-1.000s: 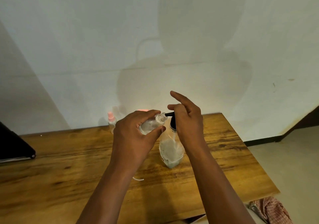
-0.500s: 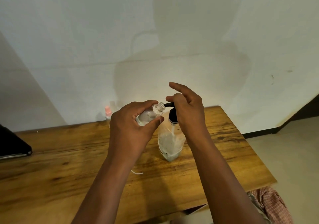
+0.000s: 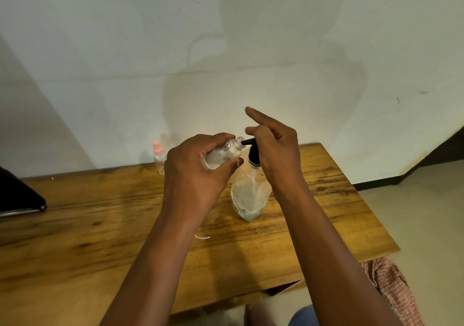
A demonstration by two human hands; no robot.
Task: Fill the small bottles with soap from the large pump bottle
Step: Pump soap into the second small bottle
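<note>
Head view: two hands, three bottles; left hand (image 3: pixel 193 175) gripping one small bottle (image 3: pixel 222 153), tilted, uncapped mouth touching black spout; right hand (image 3: pixel 275 155) resting on pump head, index finger raised, other fingers curled; one large pump bottle (image 3: pixel 249 197) upright on wooden surface (image 3: pixel 100 225); one pink-capped small bottle (image 3: pixel 158 155) near wall.

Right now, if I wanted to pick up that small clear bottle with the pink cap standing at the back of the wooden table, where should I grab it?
Probably by the small clear bottle's pink cap or the neck just under it, coming from above and the left. It stands upright near the wall, and the left hand hides its lower body, so the top is the free part.
</note>
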